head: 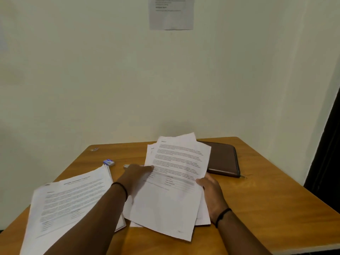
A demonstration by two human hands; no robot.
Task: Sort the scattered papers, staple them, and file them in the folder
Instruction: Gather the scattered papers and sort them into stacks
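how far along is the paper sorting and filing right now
Early stage. One stack of papers already lies gathered at the left of the table. In hand: the left hand and right hand hold a loose, uneven bundle of sheets by its sides. Left: stapling, since the small stapler sits untouched, and filing, as the brown folder lies closed behind.

1. The desk (266, 208) is warm orange-brown wood with a faint grain
2. The loose papers (173, 181) are white with lines of black print and one grey band
3. The stack of papers (70, 203) is white with black text
4. The folder (222, 159) is dark brown
5. The small box (109, 162) is blue and white
6. The wall (92, 70) is pale cream
7. The notice (171, 13) is grey-white with dark print
8. Both wristbands (221, 216) are black
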